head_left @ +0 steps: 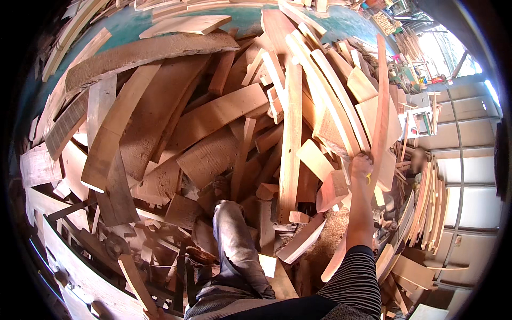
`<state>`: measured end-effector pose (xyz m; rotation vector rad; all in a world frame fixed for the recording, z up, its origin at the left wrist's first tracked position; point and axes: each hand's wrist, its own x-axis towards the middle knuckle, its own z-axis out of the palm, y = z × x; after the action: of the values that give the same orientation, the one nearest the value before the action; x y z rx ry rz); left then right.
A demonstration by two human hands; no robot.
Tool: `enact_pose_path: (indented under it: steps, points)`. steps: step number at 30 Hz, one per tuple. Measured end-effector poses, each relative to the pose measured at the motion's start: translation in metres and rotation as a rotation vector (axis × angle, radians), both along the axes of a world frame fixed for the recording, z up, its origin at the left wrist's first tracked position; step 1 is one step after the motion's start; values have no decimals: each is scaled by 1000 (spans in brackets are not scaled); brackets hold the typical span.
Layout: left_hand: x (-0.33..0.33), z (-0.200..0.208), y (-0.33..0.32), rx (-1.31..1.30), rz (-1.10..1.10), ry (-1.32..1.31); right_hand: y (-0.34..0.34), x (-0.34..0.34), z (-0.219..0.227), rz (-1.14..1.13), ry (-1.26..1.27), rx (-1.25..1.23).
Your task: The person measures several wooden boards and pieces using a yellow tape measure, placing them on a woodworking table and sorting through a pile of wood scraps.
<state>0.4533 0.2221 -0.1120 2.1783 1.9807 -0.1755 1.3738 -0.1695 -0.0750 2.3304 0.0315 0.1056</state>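
A long, reddish curved board (381, 101) stood near-upright in a heap of cut timber, with a person's right hand (361, 165) just to the left of its lower part, at the bottom ends of two pale curved strips. The fingers were bent in close, but whether they gripped a strip, the board or both could not be told; the left hand was out of view, its grip likewise impossible to tell. One of the two, the nearer pale strip (345, 101), leaned beside the board on its left, and a thick pale beam (291, 138) stood farther left of it. A yellow band (369, 178) circled the wrist near the board, above a dark striped sleeve (352, 280). Below and left of the board were a reddish block (332, 191), a small pale block (298, 217) and a patch of sawdust (326, 234), with the person's trousered leg (234, 245) farther left among the offcuts. Well left of the board, a broad rough-edged slab (149, 56) lay across the top of the pile. Beyond the board's upper end spread a teal floor (346, 26); to its right, slim curved strips (426, 205) leaned near a pale panelled wall (472, 165).
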Motion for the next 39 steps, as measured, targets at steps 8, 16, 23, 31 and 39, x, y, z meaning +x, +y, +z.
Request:
enact_pose_path:
  steps: [8,16,23,31,39]
  points:
    - [0,-3,2,21,-6,-26,-12,-11,16,163,-22,-3]
    - [-23,-1,-24,118,37,-84,82,-33,133,-234,495,473]
    - [1,44,1,-102,94,31,140,-77,180,-84,507,478]
    - [-10,46,2,-95,-10,-109,148,-108,198,27,688,560]
    - [-21,43,9,-63,-115,-115,109,-142,185,-60,906,820]
